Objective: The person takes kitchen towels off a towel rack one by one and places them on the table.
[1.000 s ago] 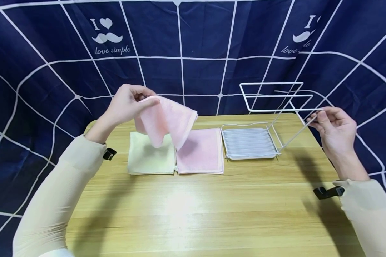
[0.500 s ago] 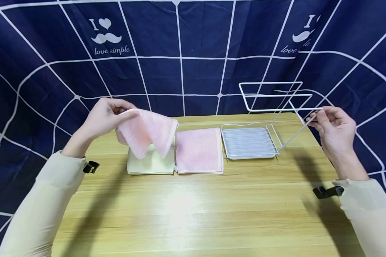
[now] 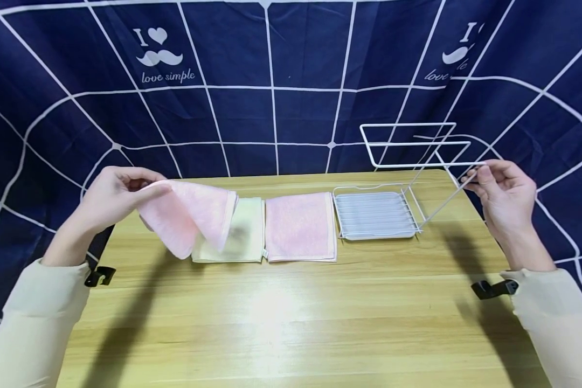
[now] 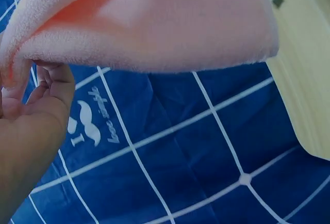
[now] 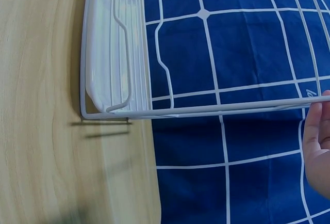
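Observation:
My left hand (image 3: 118,196) pinches one corner of a pink towel (image 3: 194,213), which hangs in folds above the table's left part. In the left wrist view the towel (image 4: 170,22) droops from between thumb and fingers. Part of a pale yellow folded towel (image 3: 244,231) shows beneath it; the rest is hidden. Right beside that lies a second pink towel (image 3: 300,226), folded flat. My right hand (image 3: 504,205) grips the upper corner of a white wire rack (image 3: 417,164). In the right wrist view, thumb and fingers hold the rack's wire (image 5: 247,105).
A white tray (image 3: 375,215) sits in the base of the rack, on the wooden table (image 3: 291,323). Behind the table and at both sides hangs a dark blue cloth (image 3: 242,54) with white lines. The rack's upper wires rise above the table's back right.
My left hand has moved left and downward with the pink towel, from above the gap between the two folded towels to the yellow one's left side. The right hand and rack stay put.

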`<state>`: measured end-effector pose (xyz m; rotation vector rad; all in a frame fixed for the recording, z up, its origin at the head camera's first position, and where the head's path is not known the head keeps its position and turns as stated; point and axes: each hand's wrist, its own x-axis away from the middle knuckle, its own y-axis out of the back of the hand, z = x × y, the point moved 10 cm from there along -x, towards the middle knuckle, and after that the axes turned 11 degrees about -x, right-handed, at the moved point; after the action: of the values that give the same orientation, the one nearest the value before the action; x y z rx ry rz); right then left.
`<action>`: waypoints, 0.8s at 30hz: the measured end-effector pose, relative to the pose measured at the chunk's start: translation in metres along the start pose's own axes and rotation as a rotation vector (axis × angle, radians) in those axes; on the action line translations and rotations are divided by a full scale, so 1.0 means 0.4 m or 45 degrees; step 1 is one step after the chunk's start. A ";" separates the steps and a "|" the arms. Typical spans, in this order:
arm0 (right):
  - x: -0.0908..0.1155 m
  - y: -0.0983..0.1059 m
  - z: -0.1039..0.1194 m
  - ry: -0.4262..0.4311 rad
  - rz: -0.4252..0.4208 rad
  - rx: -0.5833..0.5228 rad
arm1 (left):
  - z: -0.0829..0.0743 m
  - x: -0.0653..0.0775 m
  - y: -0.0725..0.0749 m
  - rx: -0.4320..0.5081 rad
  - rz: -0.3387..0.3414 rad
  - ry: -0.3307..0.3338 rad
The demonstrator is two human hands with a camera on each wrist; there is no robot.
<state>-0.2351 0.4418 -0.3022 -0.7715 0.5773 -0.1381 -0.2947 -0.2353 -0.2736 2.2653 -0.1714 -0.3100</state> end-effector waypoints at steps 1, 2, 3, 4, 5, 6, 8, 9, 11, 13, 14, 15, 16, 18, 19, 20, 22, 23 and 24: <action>0.000 0.000 0.001 0.002 0.000 -0.006 | 0.009 0.008 0.005 0.000 -0.003 0.007; 0.001 -0.001 0.002 0.009 0.003 0.014 | 0.015 0.015 0.010 -0.004 -0.002 0.004; 0.001 -0.001 0.002 0.008 0.003 0.006 | 0.022 0.023 0.014 -0.008 0.002 0.001; 0.001 -0.002 0.001 0.001 0.003 -0.019 | 0.028 0.031 0.019 -0.018 0.001 0.004; 0.001 -0.002 0.000 -0.006 0.004 -0.032 | 0.034 0.039 0.024 -0.027 -0.001 0.007; 0.001 -0.002 0.000 -0.009 0.007 -0.034 | 0.040 0.047 0.029 -0.040 0.000 0.009; 0.002 -0.002 -0.001 -0.016 0.011 -0.040 | 0.050 0.064 0.036 -0.050 0.004 0.017; 0.003 -0.001 -0.002 -0.025 0.012 -0.064 | 0.058 0.073 0.040 -0.059 -0.001 0.035; 0.005 -0.002 -0.004 -0.032 0.013 -0.064 | 0.073 0.091 0.048 -0.066 -0.008 0.060; 0.005 -0.002 -0.004 -0.030 0.016 -0.043 | 0.089 0.109 0.053 -0.064 -0.010 0.083; 0.005 -0.003 -0.004 -0.025 0.017 -0.025 | 0.097 0.119 0.055 -0.060 -0.011 0.092; 0.005 -0.003 -0.005 -0.029 0.016 -0.024 | 0.104 0.129 0.056 -0.058 -0.012 0.099; 0.005 -0.002 -0.005 -0.027 0.015 -0.012 | 0.110 0.138 0.057 -0.052 -0.008 0.096; 0.005 -0.003 -0.005 -0.027 0.016 -0.014 | 0.119 0.156 0.059 -0.038 0.001 0.092; 0.005 -0.002 -0.005 -0.027 0.015 -0.022 | 0.123 0.163 0.061 -0.028 0.005 0.087; 0.005 -0.002 -0.004 -0.019 0.015 -0.015 | 0.126 0.170 0.063 -0.019 0.008 0.082; 0.005 -0.001 -0.001 -0.002 0.015 0.000 | 0.131 0.181 0.070 -0.016 0.004 0.089; 0.004 -0.001 0.001 0.014 0.016 0.026 | 0.133 0.186 0.073 -0.012 0.003 0.094; 0.004 -0.001 0.004 0.030 0.017 0.056 | 0.135 0.190 0.078 -0.023 -0.004 0.109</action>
<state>-0.2329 0.4419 -0.3018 -0.7244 0.6000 -0.1476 -0.2374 -0.3118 -0.2966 2.2564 -0.1202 -0.2143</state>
